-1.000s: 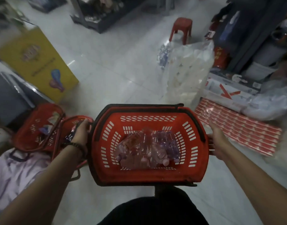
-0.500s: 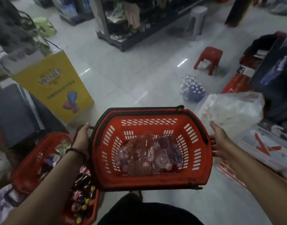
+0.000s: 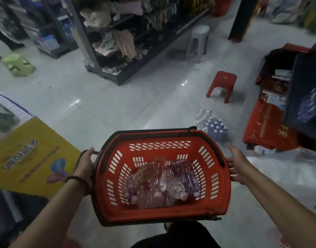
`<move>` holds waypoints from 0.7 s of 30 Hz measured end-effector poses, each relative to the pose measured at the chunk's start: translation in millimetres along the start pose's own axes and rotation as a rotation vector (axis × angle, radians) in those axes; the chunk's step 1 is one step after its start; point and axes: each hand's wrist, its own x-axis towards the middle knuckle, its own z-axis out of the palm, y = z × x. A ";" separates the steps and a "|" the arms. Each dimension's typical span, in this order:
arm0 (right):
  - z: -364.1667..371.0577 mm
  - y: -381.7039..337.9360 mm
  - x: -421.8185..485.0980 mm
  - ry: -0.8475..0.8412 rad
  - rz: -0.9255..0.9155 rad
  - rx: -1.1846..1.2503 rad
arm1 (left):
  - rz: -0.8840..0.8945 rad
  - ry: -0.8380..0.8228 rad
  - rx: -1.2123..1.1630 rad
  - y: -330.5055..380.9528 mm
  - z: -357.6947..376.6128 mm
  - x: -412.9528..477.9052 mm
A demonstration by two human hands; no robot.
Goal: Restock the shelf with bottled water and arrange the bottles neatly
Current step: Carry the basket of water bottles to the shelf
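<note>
Basket (image 3: pixel 160 214) held level — left hand (image 3: pixel 86 163) and right hand (image 3: pixel 238 166) clamp opposite ends, apparently steadying loose bottles (image 3: pixel 159 185).

The red basket (image 3: pixel 160 210) is slotted hard plastic with a dull sheen and holds clear, glossy plastic bottles (image 3: pixel 159 183). Beyond the basket, smooth floor tiles (image 3: pixel 117 97) gleam. Left of it, the yellow carton (image 3: pixel 33 149) looks like matt cardboard.
</note>
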 end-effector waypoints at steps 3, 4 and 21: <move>15.1 -67.3 48.1 0.002 0.019 0.030 | 0.019 0.059 0.022 65.1 38.7 42.9; 20.1 -89.4 60.4 0.000 0.029 0.048 | 0.037 0.067 0.039 87.0 50.2 56.4; 94.9 -429.5 241.2 0.200 0.074 0.277 | 0.043 -0.226 0.224 471.8 259.5 323.1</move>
